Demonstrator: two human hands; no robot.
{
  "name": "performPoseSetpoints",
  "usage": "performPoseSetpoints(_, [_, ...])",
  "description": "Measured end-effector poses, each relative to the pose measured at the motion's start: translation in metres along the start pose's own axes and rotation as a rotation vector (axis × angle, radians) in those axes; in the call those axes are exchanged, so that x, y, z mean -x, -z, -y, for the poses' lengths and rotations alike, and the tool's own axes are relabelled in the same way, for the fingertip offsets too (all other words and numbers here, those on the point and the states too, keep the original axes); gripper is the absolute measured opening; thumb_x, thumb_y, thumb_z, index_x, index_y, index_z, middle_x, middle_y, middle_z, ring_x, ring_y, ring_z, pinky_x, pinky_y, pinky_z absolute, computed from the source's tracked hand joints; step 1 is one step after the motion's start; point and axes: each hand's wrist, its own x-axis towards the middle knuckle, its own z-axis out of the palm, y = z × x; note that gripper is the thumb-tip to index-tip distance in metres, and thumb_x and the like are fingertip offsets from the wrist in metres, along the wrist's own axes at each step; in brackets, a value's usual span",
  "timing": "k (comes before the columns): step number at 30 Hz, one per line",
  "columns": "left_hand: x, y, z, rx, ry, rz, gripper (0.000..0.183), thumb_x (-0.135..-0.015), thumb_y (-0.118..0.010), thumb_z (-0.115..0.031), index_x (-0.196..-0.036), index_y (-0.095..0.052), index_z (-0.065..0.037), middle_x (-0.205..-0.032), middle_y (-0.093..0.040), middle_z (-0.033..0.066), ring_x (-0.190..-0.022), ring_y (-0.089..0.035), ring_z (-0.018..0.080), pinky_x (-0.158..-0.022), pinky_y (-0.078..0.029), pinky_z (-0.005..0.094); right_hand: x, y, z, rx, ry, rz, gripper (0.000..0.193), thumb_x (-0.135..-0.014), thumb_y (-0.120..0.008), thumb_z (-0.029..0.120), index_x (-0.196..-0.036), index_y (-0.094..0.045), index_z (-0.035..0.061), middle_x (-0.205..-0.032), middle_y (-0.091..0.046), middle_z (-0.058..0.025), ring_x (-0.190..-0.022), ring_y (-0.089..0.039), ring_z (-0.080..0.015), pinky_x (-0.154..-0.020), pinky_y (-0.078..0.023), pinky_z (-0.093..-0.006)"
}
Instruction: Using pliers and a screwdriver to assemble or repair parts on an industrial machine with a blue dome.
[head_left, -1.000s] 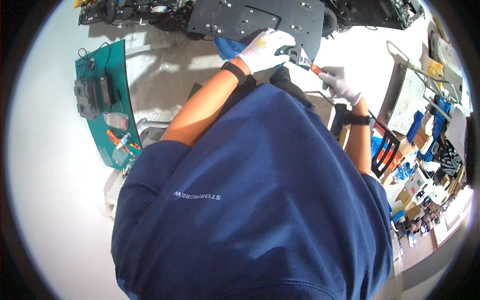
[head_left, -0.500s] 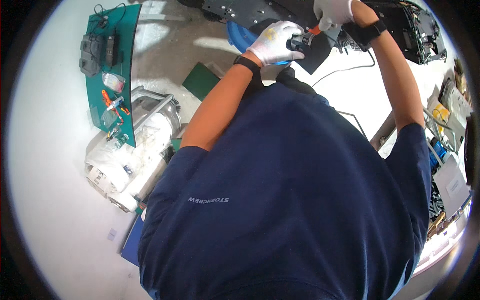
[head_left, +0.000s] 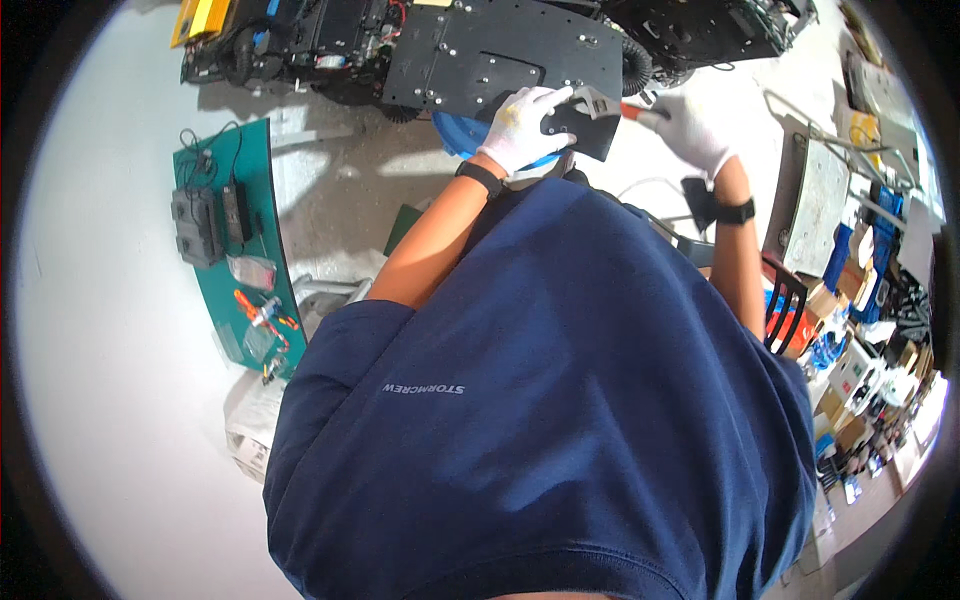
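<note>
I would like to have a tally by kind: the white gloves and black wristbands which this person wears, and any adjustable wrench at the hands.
White gloves: 2
Black wristbands: 2
Adjustable wrench: 1
Total: 5

Right grip (head_left: 693, 135) blurred, machinery (head_left: 345, 35) cropped above

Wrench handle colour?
Orange on the visible part of the wrench handle, by the gloved right hand; head view shows it best.

Legible txt (head_left: 424, 389) is one wd in pale caps, upside down, on the person's dk blue shirt (head_left: 560, 440).
</note>
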Motion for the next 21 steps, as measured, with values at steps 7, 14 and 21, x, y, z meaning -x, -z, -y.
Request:
performPoseSetpoints(7, [0.001,0.003,0.01,-0.003,-0.162,0.031,0.045,-0.069,-0.078,-0.028,-0.112,-0.068,-0.016,-0.11,-0.063,0.0021,-0.098,-0.057,0.0262,-0.09,-0.047,0.0379,0.075,-0.092,0.034,-0.482,-0.456,-0.204,0.037,-0.09,-0.065,0.033,-0.091,-0.069,-0.0039,-0.064,-0.06,-0.0112,-0.059,-0.056,-0.0149,-0.057,-0.045,-0.0318])
performPoseSetpoints(14, [0.0,0.002,0.019,0.015,-0.217,0.093,0.035,-0.069,-0.076,-0.026,-0.103,-0.071,-0.017,-0.112,-0.062,0.0003,-0.1,-0.057,0.0249,-0.091,-0.045,0.0378,0.098,-0.114,0.077,-0.415,-0.634,-0.253,0.039,-0.089,-0.063,0.038,-0.091,-0.07,-0.0001,-0.069,-0.064,-0.0166,-0.064,-0.065,-0.0259,-0.062,-0.049,-0.035])
performPoseSetpoints(21, [0.001,0.004,0.032,0.039,-0.288,0.152,0.028,-0.076,-0.071,-0.025,-0.102,-0.071,-0.014,-0.117,-0.062,0.0016,-0.102,-0.056,0.0265,-0.094,-0.044,0.0384,0.097,-0.126,0.091,-0.508,-0.608,-0.263,0.038,-0.091,-0.064,0.036,-0.089,-0.068,-0.0019,-0.061,-0.06,-0.0118,-0.056,-0.06,-0.0183,-0.055,-0.046,-0.0324])
